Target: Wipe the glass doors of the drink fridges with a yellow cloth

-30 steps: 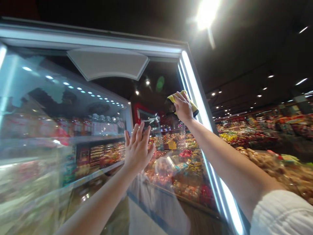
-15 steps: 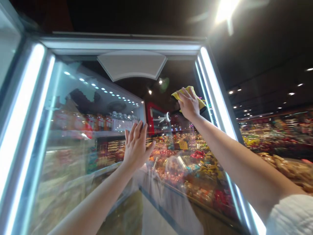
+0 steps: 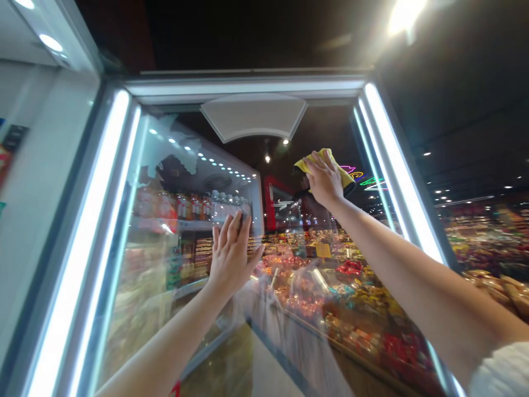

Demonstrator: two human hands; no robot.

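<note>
A large glass door point(image 3: 231, 182) with a lit frame fills most of the view. My right hand point(image 3: 325, 179) presses a folded yellow cloth point(image 3: 346, 177) against the upper right part of the glass, fingers lying over it. The cloth has a dark edge or underside. Lower and left of the middle, my left hand point(image 3: 231, 253) is spread at the glass with nothing in it. Its palm side faces away from me, so I cannot tell how much of it touches the pane. Bottles and bright packets show in the glass, partly as reflections.
Bright light strips point(image 3: 93, 220) run down both sides of the door frame point(image 3: 248, 77). A pale fan-shaped panel point(image 3: 254, 113) sits at the top of the glass. White cabinet wall point(image 3: 74, 110) stands at the left. Blurred heaps of packaged goods point(image 3: 491, 237) lie beyond at the right.
The view has turned left, so the door frame sits further right in it and more cabinet wall shows. Both hands stay near the same image spots, thus further left on the glass.
</note>
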